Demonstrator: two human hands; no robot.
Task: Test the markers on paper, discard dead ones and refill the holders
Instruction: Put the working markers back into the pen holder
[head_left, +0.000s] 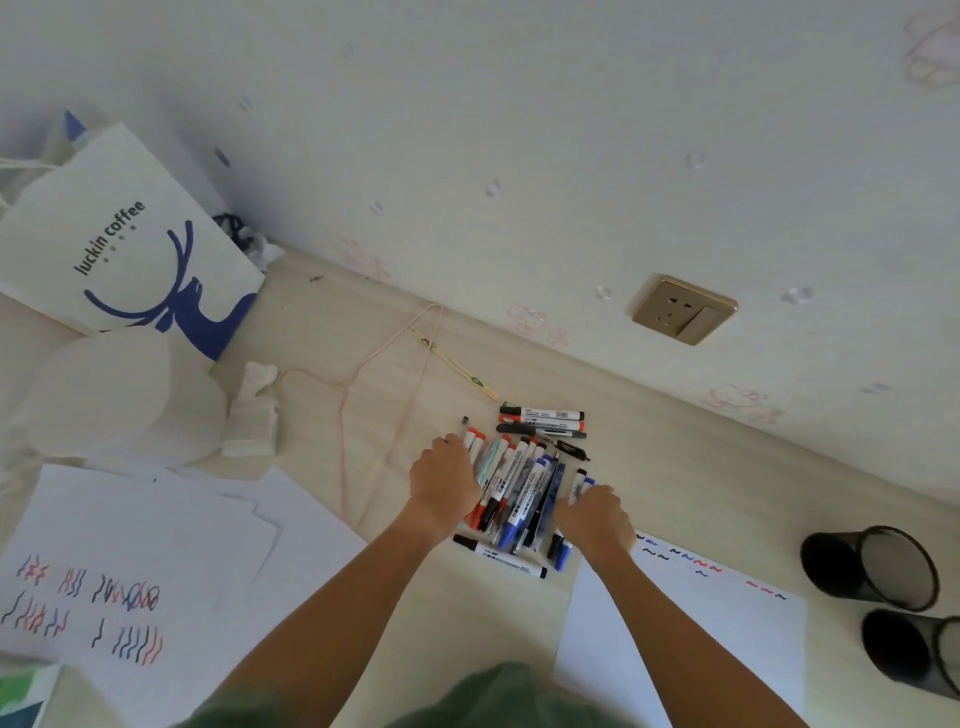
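Head view: jumbled marker pile (519, 483) (mixed caps)

The pile of markers (519, 483) is hemmed at nine o'clock by the left hand (444, 480) and at four o'clock by the right hand (595, 514), with two loose markers (543, 421) lying across its twelve o'clock side and another marker (501, 556) across its six o'clock side. Bare desk (701, 467) lies open from the pile toward three o'clock, up to the two black mesh holders (872, 566) lying on their sides. Toward nine and ten o'clock a thin cord (363, 374), crumpled tissue (252, 410) and loose paper sheets (156, 545) clutter the way.
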